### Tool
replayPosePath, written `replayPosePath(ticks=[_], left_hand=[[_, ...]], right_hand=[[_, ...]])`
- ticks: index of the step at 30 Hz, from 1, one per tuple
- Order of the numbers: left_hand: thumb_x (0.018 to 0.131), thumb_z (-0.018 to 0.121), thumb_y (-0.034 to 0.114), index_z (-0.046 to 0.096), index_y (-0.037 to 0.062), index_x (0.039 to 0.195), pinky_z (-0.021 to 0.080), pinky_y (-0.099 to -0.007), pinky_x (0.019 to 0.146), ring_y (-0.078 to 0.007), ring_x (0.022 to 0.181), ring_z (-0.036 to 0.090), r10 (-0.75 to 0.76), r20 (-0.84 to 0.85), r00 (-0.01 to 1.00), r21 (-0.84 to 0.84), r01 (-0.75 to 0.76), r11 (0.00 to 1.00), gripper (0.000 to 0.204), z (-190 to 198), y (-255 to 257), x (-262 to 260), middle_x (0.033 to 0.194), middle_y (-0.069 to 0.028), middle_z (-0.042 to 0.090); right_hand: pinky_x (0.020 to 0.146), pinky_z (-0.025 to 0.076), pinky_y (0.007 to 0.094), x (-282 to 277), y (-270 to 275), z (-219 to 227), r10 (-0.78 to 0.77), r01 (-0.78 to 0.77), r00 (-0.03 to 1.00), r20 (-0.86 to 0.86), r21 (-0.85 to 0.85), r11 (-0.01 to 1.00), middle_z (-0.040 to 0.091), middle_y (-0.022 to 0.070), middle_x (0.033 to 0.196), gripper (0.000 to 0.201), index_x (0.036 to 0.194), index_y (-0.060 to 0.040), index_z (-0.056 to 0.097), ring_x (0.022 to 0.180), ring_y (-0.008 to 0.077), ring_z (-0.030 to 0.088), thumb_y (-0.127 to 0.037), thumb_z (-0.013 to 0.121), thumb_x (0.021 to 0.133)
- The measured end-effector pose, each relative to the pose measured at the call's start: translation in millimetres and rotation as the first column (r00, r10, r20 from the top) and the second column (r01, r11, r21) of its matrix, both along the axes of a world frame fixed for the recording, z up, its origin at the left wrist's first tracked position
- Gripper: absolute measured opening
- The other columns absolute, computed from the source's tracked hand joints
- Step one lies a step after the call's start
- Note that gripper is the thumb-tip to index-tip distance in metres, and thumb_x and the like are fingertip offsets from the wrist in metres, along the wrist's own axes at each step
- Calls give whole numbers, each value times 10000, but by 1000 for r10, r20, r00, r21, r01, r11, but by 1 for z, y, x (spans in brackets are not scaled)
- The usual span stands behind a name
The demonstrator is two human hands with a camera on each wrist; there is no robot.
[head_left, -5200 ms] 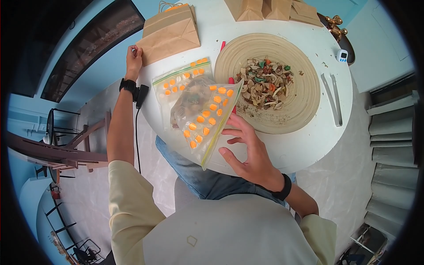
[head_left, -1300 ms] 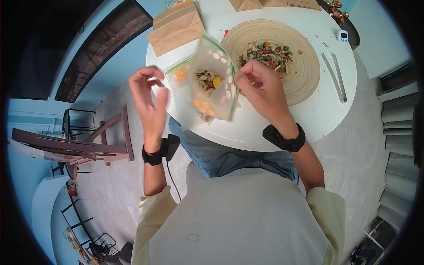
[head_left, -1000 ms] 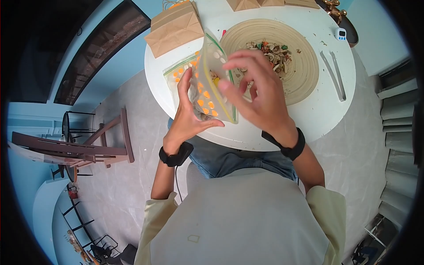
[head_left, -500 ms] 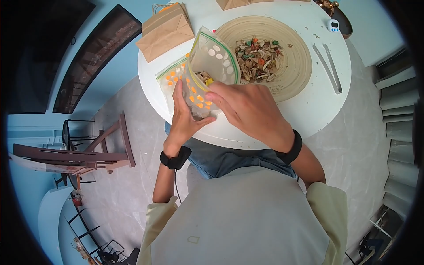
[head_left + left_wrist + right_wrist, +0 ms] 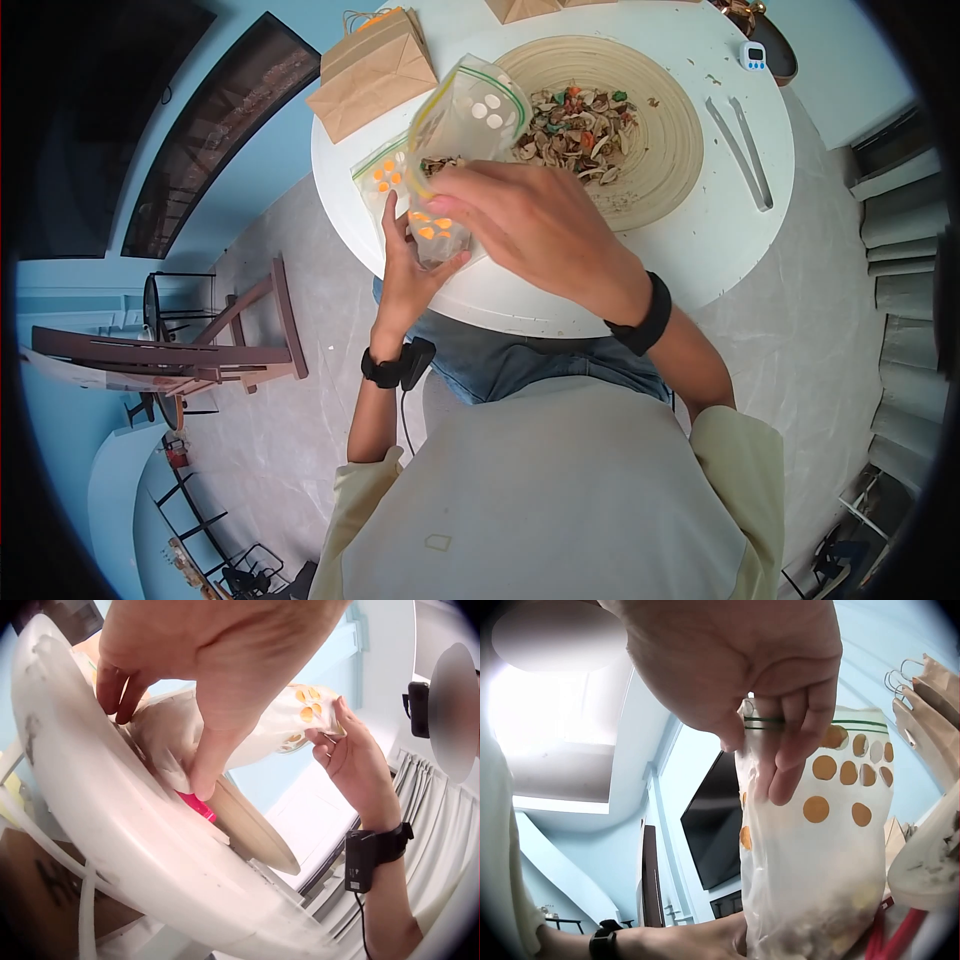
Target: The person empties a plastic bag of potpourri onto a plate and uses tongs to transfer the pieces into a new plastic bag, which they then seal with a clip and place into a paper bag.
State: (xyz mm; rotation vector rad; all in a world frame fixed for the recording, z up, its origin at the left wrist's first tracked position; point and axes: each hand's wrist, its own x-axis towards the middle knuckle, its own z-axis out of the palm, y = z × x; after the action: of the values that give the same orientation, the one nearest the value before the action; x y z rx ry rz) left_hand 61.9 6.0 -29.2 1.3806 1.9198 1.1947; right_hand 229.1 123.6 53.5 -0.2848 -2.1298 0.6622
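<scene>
A clear zip bag with orange dots stands with its mouth spread open above the table; dried, mushroom-like pieces lie inside. My left hand holds its lower part, thumb on one side and fingers on the other, as the left wrist view shows around the bag's base. With thumb and fingers my right hand pinches the near rim. In the right wrist view those fingers lie at the green-striped edge, and loose pieces fill the bag's bottom. Another dotted bag lies behind to the left.
A round wooden tray bearing a pile of dried pieces is right of the bag. Tongs and a small white timer are at the far right. A brown paper bag stands at the back left.
My left hand has come onto the bag's lower part. My right hand moved from the right rim to the near rim, then slightly left, and the bag's mouth shifted left with it.
</scene>
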Motion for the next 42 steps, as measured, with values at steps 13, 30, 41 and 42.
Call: replayPosePath(ticks=[13,30,41,42], left_hand=[[919,610,433,403,44,1376,419,-414,1053,-226,1271,478,-389,917,88,397,-111,911,635,-13,-25,-9,1372,-91,484],[994,405,511,398,55,1405,515,-358,961,-220,1162,582,-66,888,455,153,-158,976,615,60,39,-43,1332,-107,539],[991,474,431,430,17,1367,553,-347,915,-226,1116,616,-87,806,585,126,-26,992,561,88,89,-68,1308,-138,557],[987,487,428,436,10,1358,560,-342,899,-221,1094,627,-73,801,594,101,-15,995,562,88,95,-67,1290,-137,568]], right_hand=[[566,493,357,-27,-17,34,183,-169,968,-171,92,981,630,28,821,169,935,-113,634,672,258,618,-98,678,773],[509,481,242,61,22,-4,-209,171,973,-98,-303,938,686,40,824,114,956,-87,670,614,152,638,-165,674,874],[598,532,355,50,-16,-67,17,33,975,223,-221,975,632,74,1041,260,1102,-45,605,735,235,674,-154,650,870],[607,548,359,43,-19,-72,19,3,958,285,-77,997,606,86,1148,328,1163,-23,588,804,241,676,-163,650,872]])
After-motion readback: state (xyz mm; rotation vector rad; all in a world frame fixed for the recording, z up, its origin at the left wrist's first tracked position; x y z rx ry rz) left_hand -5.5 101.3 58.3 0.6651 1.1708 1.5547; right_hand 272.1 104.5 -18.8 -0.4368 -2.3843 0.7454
